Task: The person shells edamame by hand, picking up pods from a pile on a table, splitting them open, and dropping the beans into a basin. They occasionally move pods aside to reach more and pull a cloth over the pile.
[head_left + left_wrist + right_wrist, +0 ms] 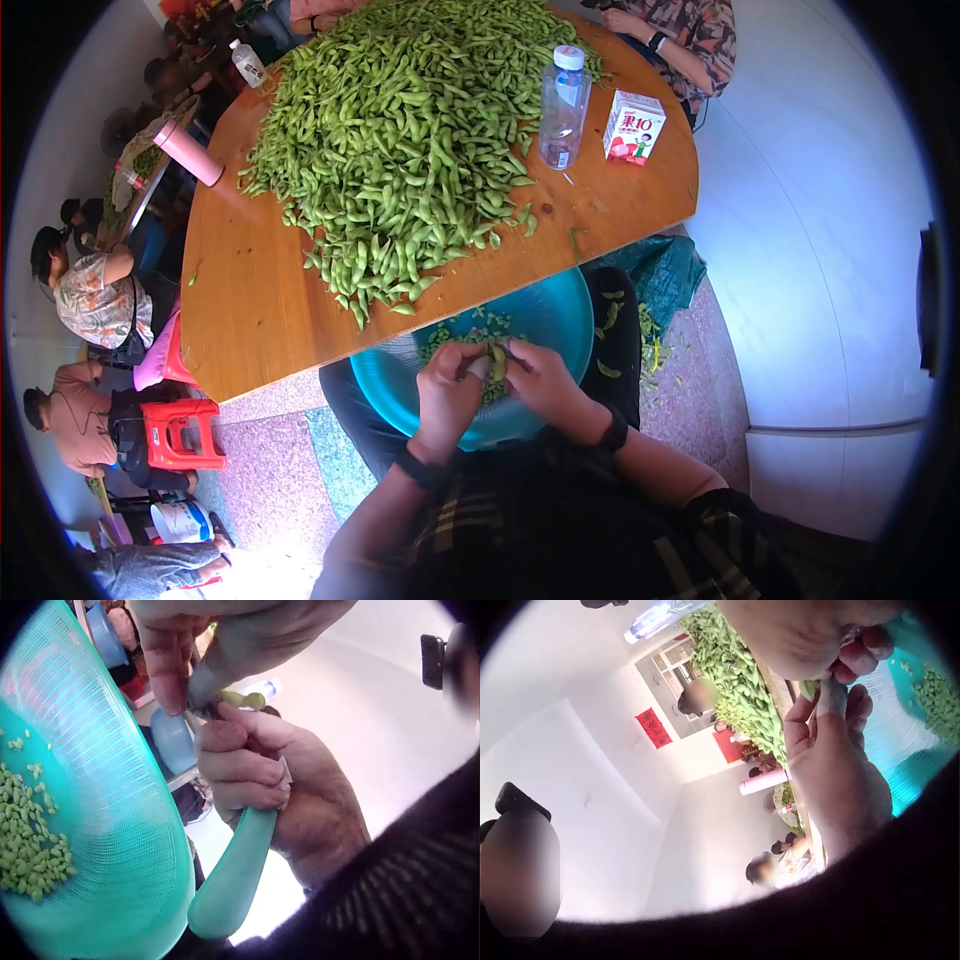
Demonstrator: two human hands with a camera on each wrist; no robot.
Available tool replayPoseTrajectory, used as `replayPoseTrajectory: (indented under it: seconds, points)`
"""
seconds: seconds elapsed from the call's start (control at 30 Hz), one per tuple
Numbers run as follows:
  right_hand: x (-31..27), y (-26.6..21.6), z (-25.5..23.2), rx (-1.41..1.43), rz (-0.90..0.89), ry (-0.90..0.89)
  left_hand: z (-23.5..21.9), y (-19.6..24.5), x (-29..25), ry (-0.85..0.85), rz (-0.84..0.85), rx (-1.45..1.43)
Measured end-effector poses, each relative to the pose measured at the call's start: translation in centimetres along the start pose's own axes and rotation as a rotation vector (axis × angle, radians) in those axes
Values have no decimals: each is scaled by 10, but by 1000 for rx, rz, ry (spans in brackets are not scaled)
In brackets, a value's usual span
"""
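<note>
My left hand (450,392) pinches a green soybean pod (498,362) between thumb and fingers, close over a teal mesh basket (553,315). Facing it, fingertips at the pod, is my right hand (545,383). In the left wrist view the right hand's fingers curl round a pale green rounded handle (238,874); the working end of this tool is mostly hidden between the hands. The same pod (244,699) pokes out past the fingertips there. Loose shelled beans (34,840) lie in the basket's bottom.
A large heap of pods (400,130) covers much of the wooden table (235,330). On it stand a clear bottle (565,115), a juice carton (633,128) and a pink tumbler (188,153). A red stool (180,435) and other people are at left. Pod scraps lie by a green bag (660,270).
</note>
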State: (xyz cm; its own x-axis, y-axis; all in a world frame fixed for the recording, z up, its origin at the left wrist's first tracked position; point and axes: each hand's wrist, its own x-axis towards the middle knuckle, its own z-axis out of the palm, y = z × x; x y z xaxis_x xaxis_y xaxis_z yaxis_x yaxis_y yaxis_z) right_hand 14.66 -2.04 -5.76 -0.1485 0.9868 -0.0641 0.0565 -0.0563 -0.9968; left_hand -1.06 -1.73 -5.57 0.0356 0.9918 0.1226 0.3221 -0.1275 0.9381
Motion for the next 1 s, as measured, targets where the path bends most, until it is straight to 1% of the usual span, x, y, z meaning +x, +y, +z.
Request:
replayPoseTrajectory:
  seconds: [0.03,0.07,0.1,0.13,0.17,0.2,0.23,0.3,0.33,0.4,0.43,0.47,0.5,0.53,0.57,0.6,0.63,0.73,0.77,0.83,0.87,0.9,0.93,0.97,1.0]
  points:
    - [1,-2,-2,124,129,-55,0,-3,0,2,-1,0]
    - [2,-6,-4,124,129,-57,0,-5,1,-20,-84,-119]
    - [2,-12,-6,198,211,-103,-1,-6,2,-43,-165,-238]
    - [3,-16,-9,273,292,-148,-2,-6,3,-44,-164,-237]
    - [4,-14,-12,273,292,-148,-5,-7,4,-89,-209,-314]
    - [6,-9,-15,292,341,-183,-7,-7,6,-134,-254,-391]
    - [7,-7,-17,311,391,-219,-10,-10,7,-133,-254,-390]
    - [11,-8,-21,310,409,-241,-14,-18,10,-212,-351,-411]
    - [12,-8,-23,308,427,-262,-13,-19,11,-211,-351,-411]
    - [13,-7,-26,312,446,-269,-11,-21,11,-200,-454,-566]
    - [14,-6,-27,315,466,-274,-11,-24,12,-197,-452,-565]
    - [15,-2,-25,315,464,-276,-10,-27,13,-222,-529,-614]
    - [14,3,-21,149,303,-238,-10,-24,14,-246,-605,-663]
    - [13,6,-18,-16,141,-199,-11,-21,15,-243,-602,-663]
    - [11,7,-16,-17,137,-203,-13,-16,15,-299,-634,-664]
    - [8,6,-14,-91,5,-161,-14,-12,15,-354,-667,-663]
    - [7,5,-13,-162,-128,-117,-15,-13,15,-349,-665,-663]
    - [5,8,-12,-158,-91,-126,-13,-27,13,-326,-658,-635]
    - [4,8,-12,-157,-91,-126,-12,-33,12,-339,-644,-671]
    - [4,5,-12,-162,-75,-116,-9,-29,12,-353,-628,-707]
    - [4,3,-12,-161,-76,-116,-6,-25,10,-311,-656,-694]
    - [3,1,-12,-220,-127,-95,-5,-20,9,-271,-683,-680]
    - [3,0,-13,-280,-177,-73,-5,-16,8,-273,-682,-678]
    - [2,1,-13,-279,-177,-72,-6,-13,6,-338,-593,-590]
    - [1,4,-13,-340,-193,-80,-6,-11,4,-400,-504,-500]
